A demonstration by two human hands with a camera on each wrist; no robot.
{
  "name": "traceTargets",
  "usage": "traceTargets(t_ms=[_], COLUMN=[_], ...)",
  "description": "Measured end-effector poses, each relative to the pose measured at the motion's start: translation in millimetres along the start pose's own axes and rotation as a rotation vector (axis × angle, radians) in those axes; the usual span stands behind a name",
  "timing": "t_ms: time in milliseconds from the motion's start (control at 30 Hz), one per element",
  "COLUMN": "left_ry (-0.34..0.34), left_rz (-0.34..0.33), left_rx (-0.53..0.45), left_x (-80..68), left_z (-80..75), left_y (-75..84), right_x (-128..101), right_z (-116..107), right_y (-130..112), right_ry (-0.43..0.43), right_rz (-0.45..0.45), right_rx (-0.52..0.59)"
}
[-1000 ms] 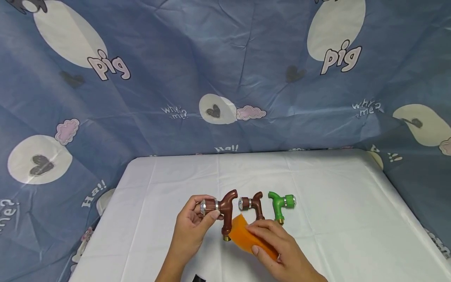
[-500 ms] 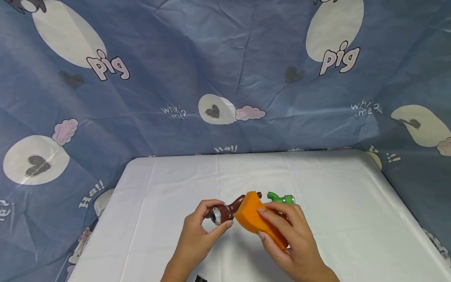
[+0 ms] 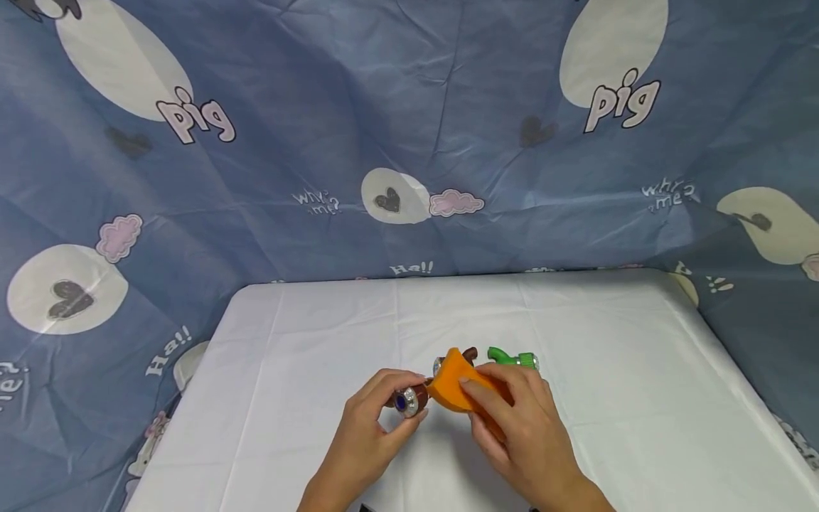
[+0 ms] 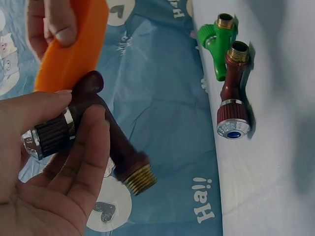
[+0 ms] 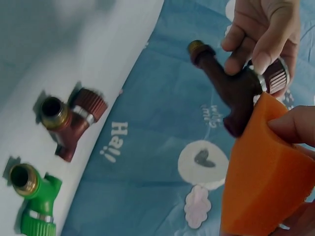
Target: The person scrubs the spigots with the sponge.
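My left hand [image 3: 371, 434] grips a brown tap [image 4: 106, 142] by its ribbed knob end [image 3: 408, 402], lifted above the white table [image 3: 307, 370]. Its brass thread [image 4: 140, 178] points away from the palm in the left wrist view. My right hand [image 3: 512, 419] holds an orange sponge [image 3: 457, 387] folded against the spout of that tap [image 5: 231, 96]. A second brown tap [image 4: 234, 98] and a green tap [image 3: 512, 358] lie side by side on the table just behind my hands, partly hidden by the sponge in the head view.
A blue printed cloth [image 3: 409, 128] hangs behind and around the table as a backdrop. The white tablecloth stretches left, right and behind the taps. A small dark object [image 3: 366, 508] peeks in at the bottom edge.
The left hand has turned the held tap so its knob faces me and lowered it a little. The right hand has raised the sponge from below the tap onto its spout.
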State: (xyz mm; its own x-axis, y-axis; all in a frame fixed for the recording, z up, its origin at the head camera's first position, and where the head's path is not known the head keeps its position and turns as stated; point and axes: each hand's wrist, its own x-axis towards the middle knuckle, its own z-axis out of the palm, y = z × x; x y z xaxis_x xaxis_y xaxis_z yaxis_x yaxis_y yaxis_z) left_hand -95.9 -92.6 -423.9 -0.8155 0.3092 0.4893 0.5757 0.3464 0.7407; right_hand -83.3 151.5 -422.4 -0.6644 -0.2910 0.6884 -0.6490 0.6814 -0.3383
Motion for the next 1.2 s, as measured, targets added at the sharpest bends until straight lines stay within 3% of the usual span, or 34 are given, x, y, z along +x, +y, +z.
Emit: traceTargets(t_ms=[233, 467, 633, 867, 1033, 1100, 1200], left_ry=[-0.003, 0.038, 0.047, -0.025, -0.051, -0.052, -0.041], left_rz=[-0.044, -0.071, -0.017, 0.032, -0.054, -0.112, -0.139], left_rx=[-0.088, -0.068, -0.039, 0.006, -0.037, -0.100, -0.204], left_x=[0.5, 0.5, 0.9, -0.6, -1.2, -1.7, -2.5], left_z=[-0.4, -2.5, -6.1, -14.7, -14.8, -14.4, -15.4], left_y=[2.1, 2.0, 0.5, -2.5, -1.8, -1.6, -2.8], right_x=[-3.9, -7.4, -7.7, -3.3, -5.2, -7.6, -10.7], right_z=[-7.0, -8.9, -12.6, -19.3, -14.9, -12.6, -10.3], right_y=[6.4, 5.3, 12.1, 22.8, 18.7, 15.2, 11.0], right_ry=[-0.053, -0.064, -0.054, -0.018, -0.070, -0.098, -0.116], right_rz=[0.070, 0.068, 0.064, 0.077, 0.092, 0.095, 0.090], right_rx=[-0.002, -0.001, 0.009, 0.078, 0.180, 0.204, 0.225])
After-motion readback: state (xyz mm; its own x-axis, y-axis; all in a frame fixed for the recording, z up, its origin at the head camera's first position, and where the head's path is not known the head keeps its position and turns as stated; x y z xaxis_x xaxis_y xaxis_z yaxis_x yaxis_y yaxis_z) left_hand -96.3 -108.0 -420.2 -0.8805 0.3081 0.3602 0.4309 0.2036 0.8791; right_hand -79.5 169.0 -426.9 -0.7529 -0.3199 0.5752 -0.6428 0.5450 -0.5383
